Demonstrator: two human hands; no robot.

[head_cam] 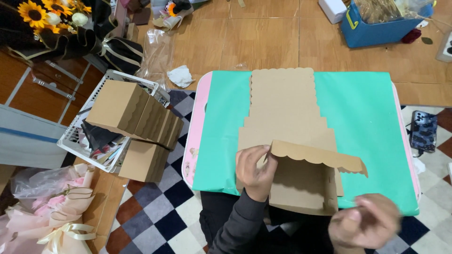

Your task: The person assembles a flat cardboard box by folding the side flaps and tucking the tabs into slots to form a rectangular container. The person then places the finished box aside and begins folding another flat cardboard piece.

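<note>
A low table [214, 141] with a pink rim is covered by a green sheet [367, 122], and a flat brown cardboard box blank [285, 113] with scalloped edges lies down the middle of it, its far edge near the table's back rim and its near end hanging just past the front rim toward the person. Bare green sheet lies open on both sides of the blank, wider on the right, where nothing stands between the cardboard and the table's right rim. The left hand [254, 171] pinches the left end of a scalloped flap [318, 157], which is raised off the blank and runs to the right. The right hand [365, 221] is blurred, off the cardboard at the near right corner, just beside the blank's front edge; I cannot tell whether it is clenched or loose, and it shows nothing in it. Left of the table, well apart from the hands, folded brown boxes [134, 113] sit stacked on a white wire basket [75, 138]. A phone [423, 131] lies on the checkered floor past the right rim.
</note>
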